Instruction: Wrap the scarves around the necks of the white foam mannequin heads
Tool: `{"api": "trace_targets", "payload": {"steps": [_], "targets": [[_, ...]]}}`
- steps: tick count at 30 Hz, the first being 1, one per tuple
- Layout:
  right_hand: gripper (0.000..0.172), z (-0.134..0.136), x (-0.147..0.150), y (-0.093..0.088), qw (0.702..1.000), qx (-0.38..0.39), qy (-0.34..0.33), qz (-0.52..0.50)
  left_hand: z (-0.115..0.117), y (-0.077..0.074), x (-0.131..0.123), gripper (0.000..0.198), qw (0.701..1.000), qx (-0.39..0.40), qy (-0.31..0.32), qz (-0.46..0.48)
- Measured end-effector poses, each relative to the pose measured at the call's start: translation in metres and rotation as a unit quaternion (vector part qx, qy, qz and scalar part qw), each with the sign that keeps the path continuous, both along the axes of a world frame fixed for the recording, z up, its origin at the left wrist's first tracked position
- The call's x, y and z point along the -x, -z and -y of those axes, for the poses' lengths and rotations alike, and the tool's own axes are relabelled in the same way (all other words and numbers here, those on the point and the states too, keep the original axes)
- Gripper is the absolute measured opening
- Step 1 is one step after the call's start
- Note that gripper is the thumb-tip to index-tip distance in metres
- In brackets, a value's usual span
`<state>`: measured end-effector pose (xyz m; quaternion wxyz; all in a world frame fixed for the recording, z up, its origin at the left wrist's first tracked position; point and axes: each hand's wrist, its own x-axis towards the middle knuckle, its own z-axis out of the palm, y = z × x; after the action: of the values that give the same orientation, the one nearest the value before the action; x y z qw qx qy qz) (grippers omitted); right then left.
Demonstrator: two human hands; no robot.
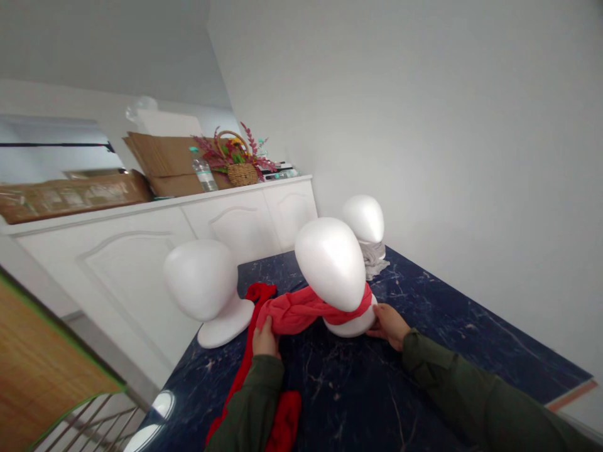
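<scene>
A coral-pink scarf (294,310) passes round the neck of the middle white mannequin head (330,260) and stretches out to the left. My left hand (266,342) is closed on the scarf's left part. At the right side of the same head, my right hand (389,325) grips the edge of its white base; whether scarf cloth is also between those fingers is hidden. A darker red scarf (245,370) lies on the table under and beside my left forearm. To the left stands a bare white mannequin head (201,279) on a round base.
Behind, another mannequin head (363,218) has a grey scarf (375,257) at its neck. The dark blue marbled table (348,376) adjoins a white wall. A white cabinet (141,251) carries cardboard boxes (174,160), a bottle (204,171) and a flower basket (242,174).
</scene>
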<state>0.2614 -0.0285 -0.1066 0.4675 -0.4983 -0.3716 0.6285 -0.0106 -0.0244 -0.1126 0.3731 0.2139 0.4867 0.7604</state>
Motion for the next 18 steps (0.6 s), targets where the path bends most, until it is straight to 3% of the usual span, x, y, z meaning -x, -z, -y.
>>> {"api": "trace_targets", "payload": {"steps": [7,10,12,15,18], "targets": [[0.031,-0.012,-0.013,0.006,0.970,-0.059,0.028,0.235,-0.008,-0.001,0.020,0.035,0.998,0.043,0.006,-0.048],[0.026,-0.018,-0.023,0.007,0.942,-0.115,0.064,0.308,-0.009,0.002,0.015,0.042,0.993,0.058,0.030,-0.098],[0.020,-0.021,-0.027,0.004,0.925,-0.155,0.082,0.337,-0.008,0.004,0.007,0.041,0.988,0.047,0.043,-0.143],[0.033,-0.022,-0.026,-0.001,0.900,-0.213,0.089,0.370,-0.005,0.004,-0.003,0.036,0.976,0.027,0.061,-0.206],[0.039,-0.023,-0.022,-0.002,0.894,-0.236,0.087,0.371,-0.005,0.006,-0.004,0.034,0.965,0.027,0.068,-0.251]]}}
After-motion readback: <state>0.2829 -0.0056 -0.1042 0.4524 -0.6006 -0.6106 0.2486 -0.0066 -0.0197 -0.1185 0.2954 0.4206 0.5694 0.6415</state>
